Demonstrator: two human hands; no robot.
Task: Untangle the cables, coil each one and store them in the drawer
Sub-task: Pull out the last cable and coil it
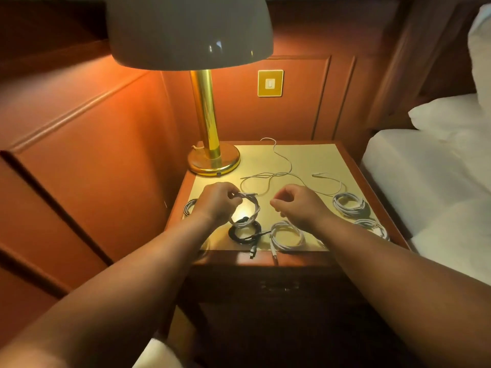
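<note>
A thin white cable [248, 208], wound into a small upright coil, hangs just above the desk [305, 158] pinched in the left hand [216, 201], while the right hand [297, 205] hovers just beside it, fingers curled and grasping nothing.

round polished brass lamp base [214, 162]: glossy metal | square nightstand top [313, 160]: smooth, reflective gold-toned | its reddish wooden edge: satin | white coiled cables [348, 204]: smooth plastic | white bedsheet [425, 176]: matt cloth
</note>
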